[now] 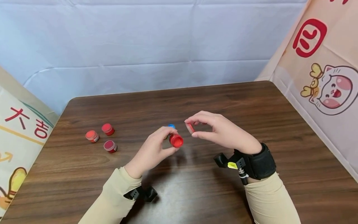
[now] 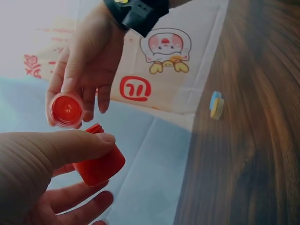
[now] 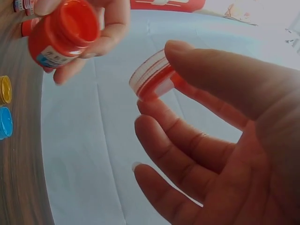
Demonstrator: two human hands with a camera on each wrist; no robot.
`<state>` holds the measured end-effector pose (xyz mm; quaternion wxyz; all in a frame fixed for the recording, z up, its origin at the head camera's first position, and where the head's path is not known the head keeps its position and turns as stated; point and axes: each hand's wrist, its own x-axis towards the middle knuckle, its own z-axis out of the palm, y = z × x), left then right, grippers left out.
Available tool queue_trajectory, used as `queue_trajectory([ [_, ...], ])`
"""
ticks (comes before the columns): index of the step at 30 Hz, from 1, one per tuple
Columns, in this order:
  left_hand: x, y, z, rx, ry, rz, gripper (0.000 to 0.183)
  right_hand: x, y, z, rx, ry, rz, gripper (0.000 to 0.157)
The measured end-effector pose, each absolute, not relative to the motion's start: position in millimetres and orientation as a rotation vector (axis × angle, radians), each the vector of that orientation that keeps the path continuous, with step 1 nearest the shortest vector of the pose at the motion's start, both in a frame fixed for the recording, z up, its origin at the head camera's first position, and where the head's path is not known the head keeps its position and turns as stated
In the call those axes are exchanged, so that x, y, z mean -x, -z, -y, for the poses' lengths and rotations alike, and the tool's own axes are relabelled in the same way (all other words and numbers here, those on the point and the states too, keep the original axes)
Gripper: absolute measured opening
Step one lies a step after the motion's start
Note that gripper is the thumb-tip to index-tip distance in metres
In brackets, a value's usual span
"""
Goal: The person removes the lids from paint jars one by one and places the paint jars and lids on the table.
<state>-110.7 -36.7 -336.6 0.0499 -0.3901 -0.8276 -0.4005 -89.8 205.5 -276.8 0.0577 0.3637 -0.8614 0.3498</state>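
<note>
My left hand grips a small jar of red paint between thumb and fingers. The jar is uncapped and its mouth tilts toward me; a label shows on its side in the right wrist view. Just to the right, my right hand pinches a clear screw lid by its rim. Red paint coats the inside of the lid, as the left wrist view shows. Lid and jar are apart, both held above the table.
Three closed jars stand at the left of the brown table: an orange-red jar, a red jar and a dark red jar. Behind my left hand are a blue jar and a yellow jar.
</note>
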Motion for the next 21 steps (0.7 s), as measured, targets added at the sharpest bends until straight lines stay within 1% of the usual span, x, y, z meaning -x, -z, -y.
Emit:
queue_trajectory([
  [7,110.7,340.9,34.0,1.091,1.101,2.591,0.033,87.2,274.1,-213.5,-1.038,-1.003,2.654,0.034],
  [10,110.4,344.9,33.1,1.069,1.095,2.621,0.032,87.1,274.3,-216.4,-0.951,-0.956,2.713,0.031],
  [16,111.0,350.2,31.4,1.057,1.097,2.613,0.032,89.9,276.9,-222.5,-0.739,-0.830,2.857,0.020],
  [21,113.0,352.1,29.4,1.048,1.062,2.608,0.028,93.3,280.0,-231.0,-0.589,-0.749,2.948,0.022],
])
